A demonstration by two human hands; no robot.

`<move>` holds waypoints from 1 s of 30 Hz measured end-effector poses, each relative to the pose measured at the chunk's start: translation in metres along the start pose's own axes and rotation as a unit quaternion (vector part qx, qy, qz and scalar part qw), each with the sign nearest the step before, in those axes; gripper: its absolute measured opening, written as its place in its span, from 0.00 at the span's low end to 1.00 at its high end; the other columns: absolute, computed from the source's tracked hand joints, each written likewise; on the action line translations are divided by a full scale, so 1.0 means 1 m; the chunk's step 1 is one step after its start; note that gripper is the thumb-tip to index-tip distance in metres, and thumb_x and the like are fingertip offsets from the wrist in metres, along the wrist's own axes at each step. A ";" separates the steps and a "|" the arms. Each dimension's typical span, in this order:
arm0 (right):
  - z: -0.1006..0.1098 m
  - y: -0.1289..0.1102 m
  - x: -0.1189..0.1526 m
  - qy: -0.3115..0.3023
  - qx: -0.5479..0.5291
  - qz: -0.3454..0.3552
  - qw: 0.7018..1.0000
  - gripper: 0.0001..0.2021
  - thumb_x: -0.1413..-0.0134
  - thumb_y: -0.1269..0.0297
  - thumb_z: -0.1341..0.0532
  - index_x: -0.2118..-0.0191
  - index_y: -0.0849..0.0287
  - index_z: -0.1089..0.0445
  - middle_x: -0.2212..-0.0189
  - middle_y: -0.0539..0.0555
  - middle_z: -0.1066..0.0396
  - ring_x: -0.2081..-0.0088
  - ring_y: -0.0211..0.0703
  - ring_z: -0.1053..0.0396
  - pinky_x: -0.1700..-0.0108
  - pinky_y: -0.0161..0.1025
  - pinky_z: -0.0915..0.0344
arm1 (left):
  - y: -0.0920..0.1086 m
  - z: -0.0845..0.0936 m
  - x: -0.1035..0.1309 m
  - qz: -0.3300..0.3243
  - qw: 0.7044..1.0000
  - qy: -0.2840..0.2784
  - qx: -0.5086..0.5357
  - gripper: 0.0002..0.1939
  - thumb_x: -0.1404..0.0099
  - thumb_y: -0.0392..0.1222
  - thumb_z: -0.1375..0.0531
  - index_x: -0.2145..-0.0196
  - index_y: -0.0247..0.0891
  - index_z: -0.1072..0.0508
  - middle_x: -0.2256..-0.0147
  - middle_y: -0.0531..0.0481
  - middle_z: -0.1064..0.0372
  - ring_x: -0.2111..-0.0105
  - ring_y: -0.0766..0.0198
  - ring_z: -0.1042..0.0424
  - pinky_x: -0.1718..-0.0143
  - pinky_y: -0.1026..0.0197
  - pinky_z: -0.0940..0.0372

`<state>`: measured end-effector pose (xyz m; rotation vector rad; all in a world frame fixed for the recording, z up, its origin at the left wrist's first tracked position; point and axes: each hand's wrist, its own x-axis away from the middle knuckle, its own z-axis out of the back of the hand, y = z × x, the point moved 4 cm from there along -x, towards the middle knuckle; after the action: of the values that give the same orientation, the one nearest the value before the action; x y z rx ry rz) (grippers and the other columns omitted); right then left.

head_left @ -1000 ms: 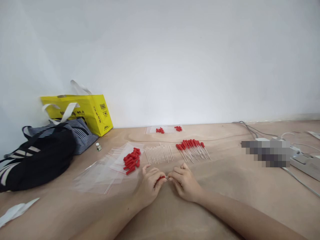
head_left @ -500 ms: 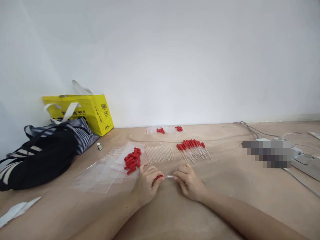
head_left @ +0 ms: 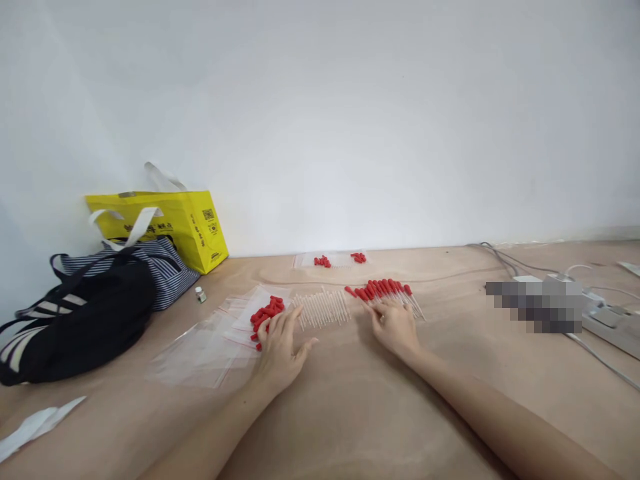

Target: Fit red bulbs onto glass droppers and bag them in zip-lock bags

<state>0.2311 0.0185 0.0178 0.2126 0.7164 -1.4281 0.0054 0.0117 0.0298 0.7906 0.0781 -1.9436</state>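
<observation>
- Pinching one red-bulbed dropper, the right hand is closing its fingertips on the stem; the bulb is pointing away and to the left.
- Held dropper is lying at the left end of the dropper row, whose stems the right hand is partly covering.
- Left hand is spreading, thumb apart from fingers; its fingers are reaching over the near edge of the red bulb pile. Contact with a bulb: cannot tell.
- Clear tubes are lying side by side between the bulb pile and the dropper row, beyond the gap between the hands.
- Bulb pile is resting on overlapping clear bags, on the bench.
- Two small red clusters are sitting farther back, near the wall.
</observation>
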 end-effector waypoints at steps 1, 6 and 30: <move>-0.002 0.007 -0.005 0.009 0.016 -0.034 0.999 0.14 0.47 0.65 0.50 0.77 0.58 0.32 0.75 0.53 0.31 0.68 0.43 0.37 0.66 0.40 0.54 | -0.003 0.001 0.000 0.009 1.000 0.006 -0.009 0.25 0.45 0.43 0.44 0.49 0.41 0.44 0.55 0.45 0.36 0.54 0.53 0.40 0.52 0.47 0.55; -0.013 0.025 -0.015 -0.001 0.071 -0.106 0.992 0.14 0.50 0.64 0.49 0.81 0.58 0.32 0.78 0.56 0.31 0.70 0.46 0.36 0.64 0.44 0.51 | -0.009 0.000 0.000 0.018 0.999 0.001 -0.030 0.23 0.46 0.41 0.44 0.51 0.41 0.41 0.56 0.45 0.35 0.54 0.53 0.40 0.52 0.48 0.55; -0.032 -0.018 -0.040 -0.147 0.082 -0.123 0.978 0.15 0.49 0.58 0.50 0.68 0.62 0.29 0.67 0.61 0.29 0.61 0.49 0.35 0.58 0.45 0.53 | -0.027 0.013 -0.008 0.125 0.978 0.013 -0.165 0.15 0.46 0.45 0.43 0.60 0.38 0.34 0.57 0.44 0.35 0.55 0.52 0.40 0.54 0.49 0.54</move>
<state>0.2049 0.0659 0.0200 0.0382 0.3908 -1.7145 -0.0208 0.0269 0.0375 0.5736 0.2960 -1.6277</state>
